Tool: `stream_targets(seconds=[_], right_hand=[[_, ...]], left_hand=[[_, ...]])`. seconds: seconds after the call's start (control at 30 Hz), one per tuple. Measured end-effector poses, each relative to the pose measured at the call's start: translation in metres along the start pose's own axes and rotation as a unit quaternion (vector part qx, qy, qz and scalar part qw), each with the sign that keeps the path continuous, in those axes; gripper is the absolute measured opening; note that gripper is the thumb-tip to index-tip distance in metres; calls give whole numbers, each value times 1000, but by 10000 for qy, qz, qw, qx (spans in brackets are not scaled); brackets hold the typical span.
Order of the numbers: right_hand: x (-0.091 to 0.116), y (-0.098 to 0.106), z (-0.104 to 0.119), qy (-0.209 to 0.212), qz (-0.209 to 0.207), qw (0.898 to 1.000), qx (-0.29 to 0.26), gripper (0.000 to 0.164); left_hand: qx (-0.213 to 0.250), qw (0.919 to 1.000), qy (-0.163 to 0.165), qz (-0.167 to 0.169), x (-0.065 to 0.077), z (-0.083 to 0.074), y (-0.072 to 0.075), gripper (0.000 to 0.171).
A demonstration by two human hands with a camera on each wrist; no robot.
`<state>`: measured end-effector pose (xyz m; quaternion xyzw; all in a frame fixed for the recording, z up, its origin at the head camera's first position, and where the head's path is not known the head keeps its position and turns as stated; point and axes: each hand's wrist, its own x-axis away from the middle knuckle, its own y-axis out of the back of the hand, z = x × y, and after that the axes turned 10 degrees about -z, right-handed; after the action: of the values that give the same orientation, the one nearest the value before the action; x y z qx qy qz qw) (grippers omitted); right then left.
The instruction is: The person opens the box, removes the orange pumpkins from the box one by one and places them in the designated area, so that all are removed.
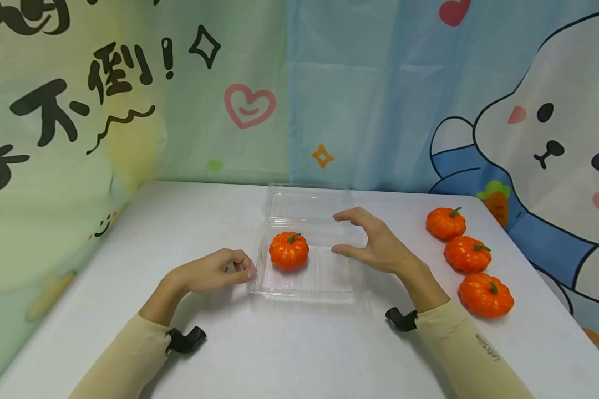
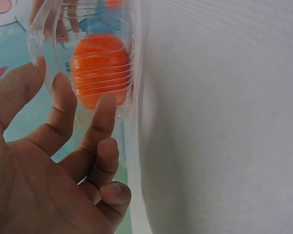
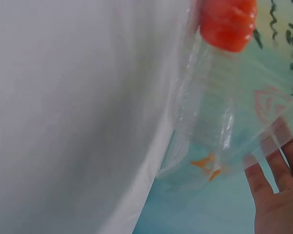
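Observation:
An open clear plastic clamshell box (image 1: pixel 329 285) lies on the white table, with one small orange pumpkin (image 1: pixel 289 251) in the left part of its base. At the box's left wall, my left hand (image 1: pixel 214 270) holds the rim between thumb and forefinger. The left wrist view shows the thumb (image 2: pixel 19 87) against the rim and the other fingers loosely bent beside the wall. Over the right side of the box hovers my right hand (image 1: pixel 374 244), thumb and fingers spread apart, nothing between them.
Three more orange pumpkins stand in a slanting row on the right of the table: a far one (image 1: pixel 446 223), a middle one (image 1: pixel 467 254) and a near one (image 1: pixel 486 295). The box's lid (image 1: pixel 306 202) lies folded back toward a printed curtain (image 1: pixel 359 111) behind the table.

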<state>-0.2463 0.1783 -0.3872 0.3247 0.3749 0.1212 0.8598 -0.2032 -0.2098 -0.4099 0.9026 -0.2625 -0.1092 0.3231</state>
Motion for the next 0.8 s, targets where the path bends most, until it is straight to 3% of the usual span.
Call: stream_targets(seconds=[0.27,0.8], right_hand=[[-3,-7,7,89,29,9997,-211,61],[-13,-26,11,-73,495,9963,-700,67]], left_hand=[[-61,10000,-22,61,-2,0,0,15],[-60,10000,10,27,-2,0,0,15]])
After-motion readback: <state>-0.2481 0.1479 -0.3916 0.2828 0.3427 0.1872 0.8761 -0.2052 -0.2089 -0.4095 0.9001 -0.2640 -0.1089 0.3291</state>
